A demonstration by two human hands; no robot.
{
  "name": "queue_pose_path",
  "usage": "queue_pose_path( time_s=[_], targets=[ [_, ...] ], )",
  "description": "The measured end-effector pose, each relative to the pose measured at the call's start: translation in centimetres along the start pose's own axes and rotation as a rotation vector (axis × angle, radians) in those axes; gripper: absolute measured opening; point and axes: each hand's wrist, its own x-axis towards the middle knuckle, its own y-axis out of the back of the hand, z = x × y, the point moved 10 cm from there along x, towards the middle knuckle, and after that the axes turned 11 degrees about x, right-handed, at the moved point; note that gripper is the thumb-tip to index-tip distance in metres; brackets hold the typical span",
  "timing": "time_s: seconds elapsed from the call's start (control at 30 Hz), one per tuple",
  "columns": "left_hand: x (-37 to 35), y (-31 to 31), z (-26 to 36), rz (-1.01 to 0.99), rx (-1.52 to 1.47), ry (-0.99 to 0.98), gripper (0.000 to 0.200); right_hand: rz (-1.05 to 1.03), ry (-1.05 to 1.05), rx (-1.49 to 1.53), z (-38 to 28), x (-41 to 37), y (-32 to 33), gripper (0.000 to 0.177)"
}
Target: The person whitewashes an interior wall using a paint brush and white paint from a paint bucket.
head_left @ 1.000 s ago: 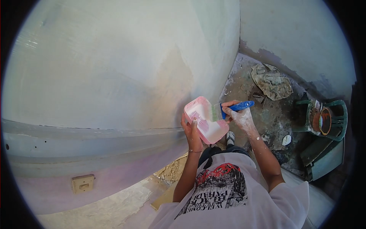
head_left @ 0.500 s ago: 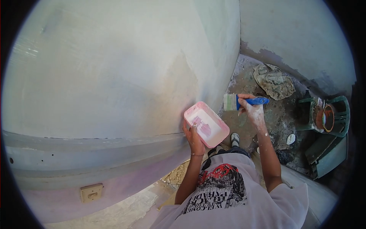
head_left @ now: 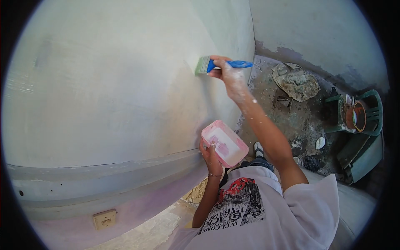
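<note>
My right hand (head_left: pixel 227 75), spotted with white paint, is closed round a paintbrush (head_left: pixel 213 65) with a blue handle. The brush's pale green-tipped bristles are at the wall (head_left: pixel 125 83), and appear to touch it. Lower down, my left hand (head_left: pixel 210 155) grips a pink plastic tub (head_left: pixel 238 159) by its near left side, thumb over the rim. White paint coats the tub's inside, with a pinkish patch showing at the bottom. The wall is whitish, with a duller beige patch below the brush.
A crumpled, stained cloth (head_left: pixel 295 81) lies on the dirty floor at the right. Beyond it is a green plastic chair (head_left: pixel 375 112) with a paint-stained bucket (head_left: pixel 358 116) on it. A light switch (head_left: pixel 104 219) sits low on the left, below a wall ledge (head_left: pixel 83 177).
My right hand has carried the paintbrush up and left, from above the floor to the wall. The tub in my left hand has shifted only slightly in view.
</note>
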Motion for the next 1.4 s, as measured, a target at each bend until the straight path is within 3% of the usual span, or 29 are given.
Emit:
queue_pose_path(
  time_s=[0.07, 0.13, 0.2, 0.27, 0.4, 0.57, 0.7, 0.8, 0.9, 0.97, 1.07, 1.13, 1.2, 1.23, 1.27, 1.33, 1.4],
  targets=[
    [-0.4, -0.2, 0.7, 0.008, -0.001, -0.024, 0.061, -0.031, -0.061, 0.154, -2.8, -0.6, -0.1, 0.023],
    [-0.8, -0.2, 1.1, -0.016, -0.036, -0.021, 0.060, 0.003, -0.067, 0.121, -1.9, -0.7, 3.6, 0.023],
    [-1.3, -0.4, 2.3, -0.045, -0.066, -0.023, 0.059, 0.037, -0.067, 0.095, 1.7, -0.3, 8.5, 0.024],
    [-2.1, -1.1, 3.7, -0.059, -0.105, -0.011, 0.058, 0.188, -0.192, -0.170, 8.1, 0.1, 14.7, 0.024],
    [-2.5, -0.9, 5.2, -0.069, -0.035, -0.052, 0.054, 0.113, -0.141, -0.123, 9.4, 1.1, 8.6, 0.024],
    [-4.1, -1.6, 6.8, -0.063, -0.079, -0.017, 0.059, -0.038, -0.026, 0.067, -4.7, 1.9, -1.4, 0.023],
    [-4.7, -1.3, 6.5, -0.124, -0.129, 0.004, 0.059, -0.189, -0.065, 0.281, -4.1, 2.2, -0.5, 0.030],
    [-5.3, -1.5, 7.1, -0.161, -0.149, -0.011, 0.060, -0.122, -0.070, 0.174, 5.9, 1.8, 7.3, 0.036],
    [-6.0, -1.9, 8.2, -0.127, -0.133, -0.026, 0.060, 0.134, -0.155, 0.141, 16.5, -0.4, 18.6, 0.031],
    [-6.3, -1.7, 9.2, -0.055, 0.022, -0.076, 0.057, 0.206, -0.178, 0.101, 18.7, -0.9, 23.6, 0.027],
    [-6.6, -1.3, 9.0, -0.073, -0.001, -0.049, 0.059, 0.337, -0.277, -0.246, 19.0, -0.9, 26.2, 0.021],
    [-6.9, -1.8, 9.3, -0.057, 0.000, -0.043, 0.059, 0.316, -0.246, -0.136, 16.4, 0.9, 20.9, 0.020],
    [-7.0, -1.6, 9.2, -0.036, 0.000, -0.038, 0.059, 0.168, -0.106, -0.275, 10.0, 2.8, 11.3, 0.021],
    [-6.9, -1.3, 8.9, -0.052, -0.007, -0.039, 0.059, 0.249, -0.088, -0.110, 5.3, 2.1, 6.7, 0.023],
    [-6.8, -0.9, 8.6, -0.070, -0.015, -0.038, 0.059, 0.142, -0.030, 0.000, 1.4, 2.1, 2.9, 0.023],
    [-6.5, -0.8, 8.1, -0.101, -0.085, -0.012, 0.057, -0.047, 0.039, 0.162, -5.6, 2.7, -2.3, 0.023],
    [-6.9, -0.7, 7.8, -0.119, -0.155, 0.019, 0.056, -0.123, 0.033, 0.215, -8.1, 3.1, -4.1, 0.024]
  ],
)
